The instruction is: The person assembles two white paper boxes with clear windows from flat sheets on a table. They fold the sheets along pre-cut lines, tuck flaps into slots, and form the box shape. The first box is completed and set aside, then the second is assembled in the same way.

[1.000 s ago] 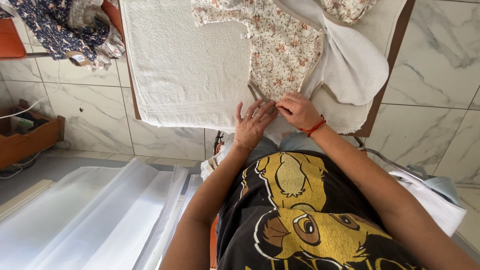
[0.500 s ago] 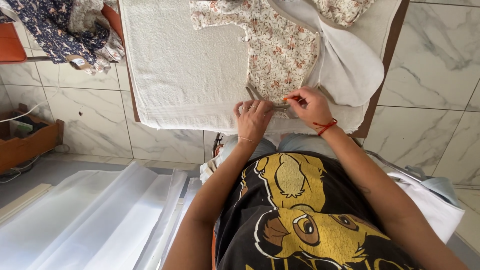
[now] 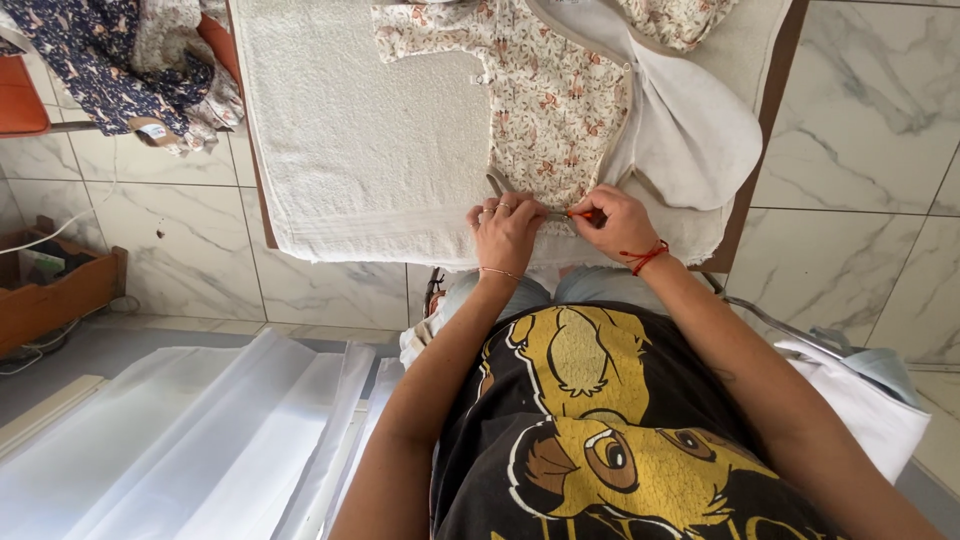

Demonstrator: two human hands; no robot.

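Note:
A small floral garment (image 3: pixel 545 100) with a white lining lies spread on a cream towel (image 3: pixel 350 130) that covers a brown-edged table. My left hand (image 3: pixel 505 228), with rings and a thin bracelet, presses flat on the garment's near hem. Beside it, my right hand (image 3: pixel 615 222), with a red cord at the wrist, pinches the same hem and a small red-tipped thing between its fingers. The two hands nearly touch. The white lining (image 3: pixel 690 130) is folded open on the right.
A heap of dark floral clothes (image 3: pixel 120 60) lies at the far left on an orange surface. Clear plastic bags (image 3: pixel 200 440) are stacked at my lower left. A wooden crate (image 3: pixel 60 290) stands on the marble floor. White cloth (image 3: pixel 860 400) lies at my right.
Both hands have shifted a little along the hem and drawn closer together; my right hand now pinches the hem beside my left.

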